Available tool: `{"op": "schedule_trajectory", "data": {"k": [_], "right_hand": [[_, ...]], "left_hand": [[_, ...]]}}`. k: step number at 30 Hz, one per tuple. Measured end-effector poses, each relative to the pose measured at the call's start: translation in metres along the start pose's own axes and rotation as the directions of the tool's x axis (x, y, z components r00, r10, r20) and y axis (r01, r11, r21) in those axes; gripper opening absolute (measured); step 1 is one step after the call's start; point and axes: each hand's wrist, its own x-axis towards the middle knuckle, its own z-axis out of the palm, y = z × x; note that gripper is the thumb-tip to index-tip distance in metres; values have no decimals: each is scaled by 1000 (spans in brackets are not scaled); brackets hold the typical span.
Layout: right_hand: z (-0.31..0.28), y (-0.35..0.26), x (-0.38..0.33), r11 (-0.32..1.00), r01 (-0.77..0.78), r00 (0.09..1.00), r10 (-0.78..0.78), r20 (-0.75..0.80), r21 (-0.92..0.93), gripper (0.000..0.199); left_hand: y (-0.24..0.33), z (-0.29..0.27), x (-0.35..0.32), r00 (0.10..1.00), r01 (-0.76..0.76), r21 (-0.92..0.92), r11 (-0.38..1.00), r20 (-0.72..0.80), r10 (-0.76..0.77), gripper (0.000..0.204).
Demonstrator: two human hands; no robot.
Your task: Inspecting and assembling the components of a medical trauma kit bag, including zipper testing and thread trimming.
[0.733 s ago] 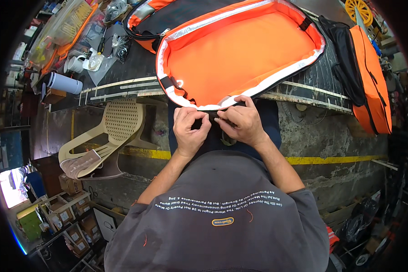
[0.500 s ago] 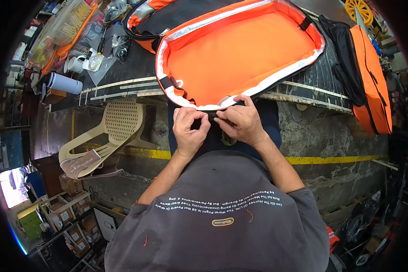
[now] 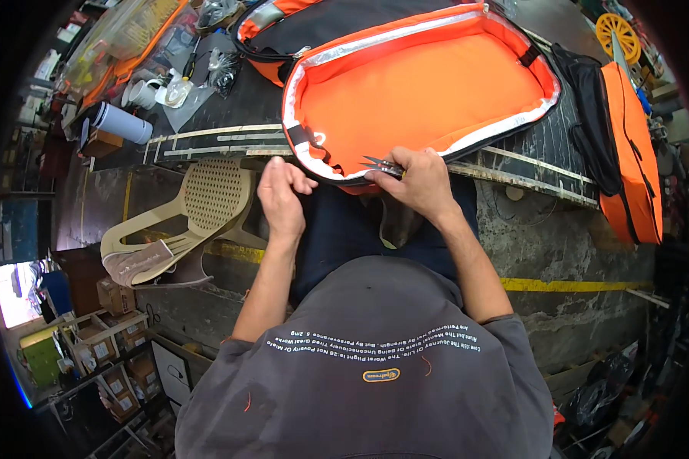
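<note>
A large orange bag (image 3: 429, 92) with a grey reflective rim lies open on the dark worktable (image 3: 528, 164) in front of me. My right hand (image 3: 419, 182) rests at the bag's near edge and grips small metal thread snips (image 3: 381, 164), blades pointing left. A black strap with a buckle (image 3: 308, 140) sits on the rim just left of the blades. My left hand (image 3: 282, 193) hovers below and left of the rim, apart from the bag, fingers curled together with nothing visible in them. Both forearms come up from my grey shirt.
A beige plastic chair (image 3: 207, 206) stands left of my knees. White cups (image 3: 142, 92) and a white tumbler (image 3: 122, 122) clutter the table's left end. Another black and orange bag (image 3: 628, 153) hangs off the right end. Cardboard boxes (image 3: 107, 359) sit lower left.
Both hands were pinched together at the bag's near edge. Now my left hand has drawn away to the left, and the snips show in my right hand.
</note>
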Motion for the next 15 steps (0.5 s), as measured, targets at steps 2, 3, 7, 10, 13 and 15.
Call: {"op": "schedule_trajectory", "data": {"k": [2,3,7,10,13,15], "right_hand": [[1,-1,5,999,-53,998,53,43,-3,42],[1,-2,6,999,-42,998,43,46,-2,42],[-3,-7,3,996,-84,995,84,49,5,46],[-6,-13,-2,997,-75,997,76,32,-25,47],[-7,-12,-12,999,-16,1000,16,-5,-51,45],[-5,-13,-22,998,45,997,-48,-63,-46,41]], "left_hand": [[-1,-26,11,993,-68,-33,997,-100,65,41],[-3,-37,15,984,-75,17,997,-160,77,37],[-23,-69,18,967,-56,60,997,-245,70,13],[-28,-74,12,985,30,55,998,-172,-20,14],[-29,-58,4,993,24,131,991,-120,-8,14],[-22,-52,1,985,-151,345,927,-31,171,23]]}}
